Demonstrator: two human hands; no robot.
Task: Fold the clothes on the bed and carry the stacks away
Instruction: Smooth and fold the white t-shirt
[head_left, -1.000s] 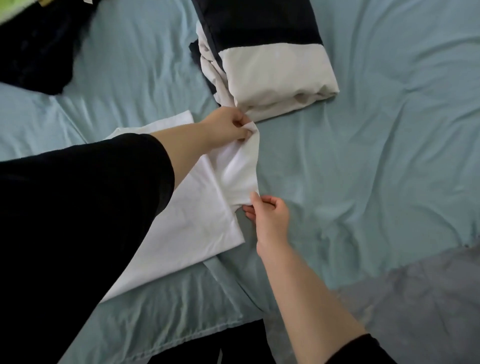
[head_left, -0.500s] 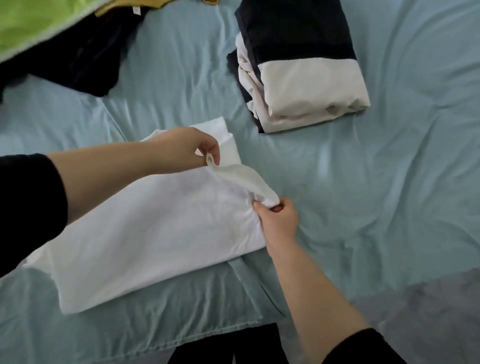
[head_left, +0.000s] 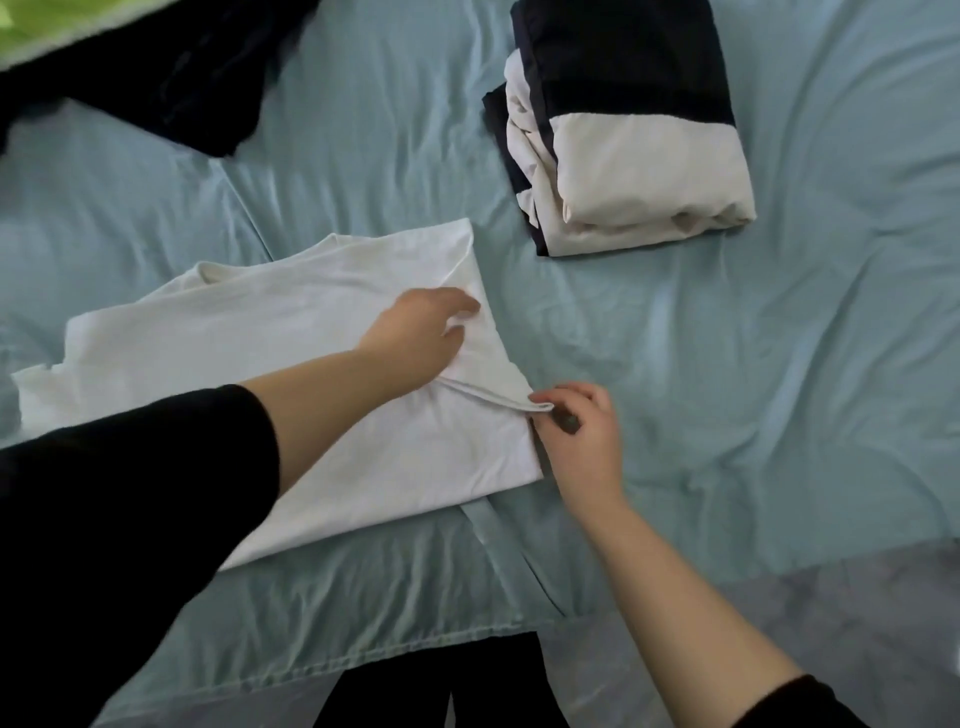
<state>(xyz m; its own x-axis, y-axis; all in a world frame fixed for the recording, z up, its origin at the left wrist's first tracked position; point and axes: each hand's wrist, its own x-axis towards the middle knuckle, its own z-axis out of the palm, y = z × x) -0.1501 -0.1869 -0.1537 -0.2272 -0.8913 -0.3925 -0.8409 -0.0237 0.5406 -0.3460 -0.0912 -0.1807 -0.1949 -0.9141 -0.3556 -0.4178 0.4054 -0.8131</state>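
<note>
White T-shirt (head_left: 260, 338) at six o'clock on the bed (head_left: 727, 364): right hand (head_left: 582, 436) pinches its folded edge, left hand (head_left: 415, 338) rests there, grip unclear; released unsmoothed, the fold may spring open.

I can't read any text, label, brand or number from my head view, not on the white T-shirt (head_left: 291, 332), the folded black-and-cream stack (head_left: 649, 171) or the blue bed sheet (head_left: 779, 364).
</note>
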